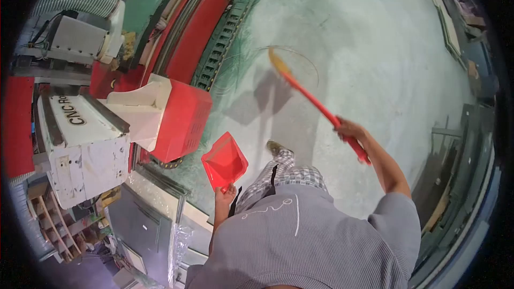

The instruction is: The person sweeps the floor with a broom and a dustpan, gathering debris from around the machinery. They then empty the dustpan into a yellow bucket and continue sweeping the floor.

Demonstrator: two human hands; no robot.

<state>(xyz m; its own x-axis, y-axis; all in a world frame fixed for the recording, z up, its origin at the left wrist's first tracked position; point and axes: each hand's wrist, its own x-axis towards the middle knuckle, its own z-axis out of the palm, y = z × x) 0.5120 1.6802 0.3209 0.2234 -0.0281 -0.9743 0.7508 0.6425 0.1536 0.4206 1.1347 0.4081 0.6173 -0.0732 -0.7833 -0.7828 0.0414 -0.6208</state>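
Note:
My left hand [225, 195] is closed around the handle of a red dustpan [227, 159], which hangs low by my left leg with its open pan facing up. Out to the right, my right hand [351, 129] grips the red handle of a hand broom [317, 103]. The broom slants forward and to the left, its yellow bristle end [278, 60] raised over the floor and slightly blurred. A wide gap lies between the broom's bristles and the dustpan.
A red and white CNC machine [85, 144] stands close on my left, with a green cable chain [227, 37] along its rail. Pale concrete floor [369, 69] stretches ahead, with a thin wire loop [316, 68] on it. Stacked boards [455, 166] lean at the right.

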